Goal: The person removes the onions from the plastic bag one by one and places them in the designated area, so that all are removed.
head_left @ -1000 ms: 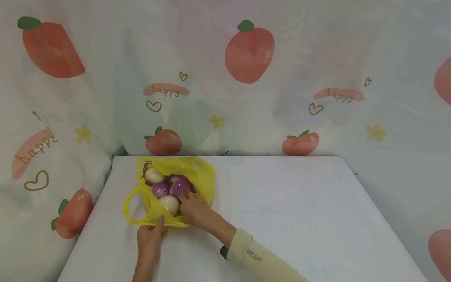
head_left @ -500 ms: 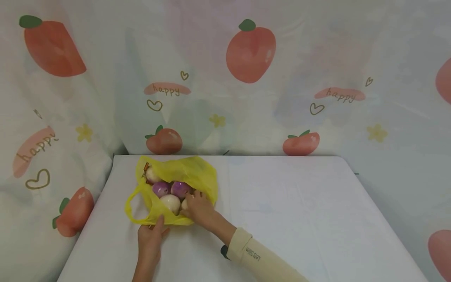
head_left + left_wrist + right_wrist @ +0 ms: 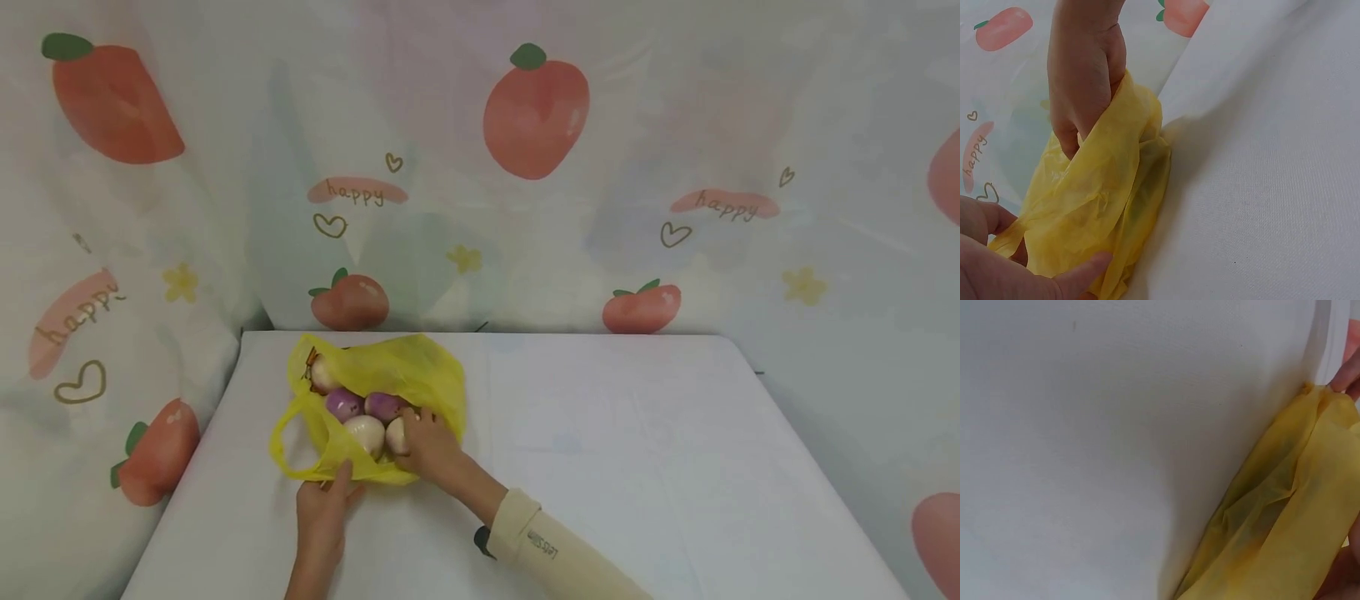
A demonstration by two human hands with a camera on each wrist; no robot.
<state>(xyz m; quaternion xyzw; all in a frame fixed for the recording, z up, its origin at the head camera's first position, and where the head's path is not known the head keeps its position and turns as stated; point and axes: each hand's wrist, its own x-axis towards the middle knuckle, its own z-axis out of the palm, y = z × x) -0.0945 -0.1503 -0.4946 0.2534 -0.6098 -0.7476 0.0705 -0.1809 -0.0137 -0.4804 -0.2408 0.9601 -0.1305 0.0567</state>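
A yellow plastic bag (image 3: 431,379) lies on its side on the table, mouth facing me. Several glossy round vegetables that look like turnips sit inside, among them a purple one (image 3: 343,405) and a white one (image 3: 365,436). My left hand (image 3: 321,508) pinches the bag's near edge; in the left wrist view its thumb (image 3: 1088,275) lies over the yellow plastic. My right hand (image 3: 431,442) reaches into the mouth, fingers curled over a pale turnip (image 3: 397,436) at the right. Bag plastic hides those fingertips in the left wrist view.
A white cloth covers the table (image 3: 637,450). Behind it hangs a printed curtain (image 3: 540,233) with fruit and hearts. One bag handle (image 3: 283,442) loops out to the left. An orange item with dark thin strands (image 3: 310,360) shows at the bag's back left.
My right hand has shifted slightly right, and the pale turnip beside it has come into view. The bag's upper flap has sagged over the back turnips. My left hand keeps its hold.
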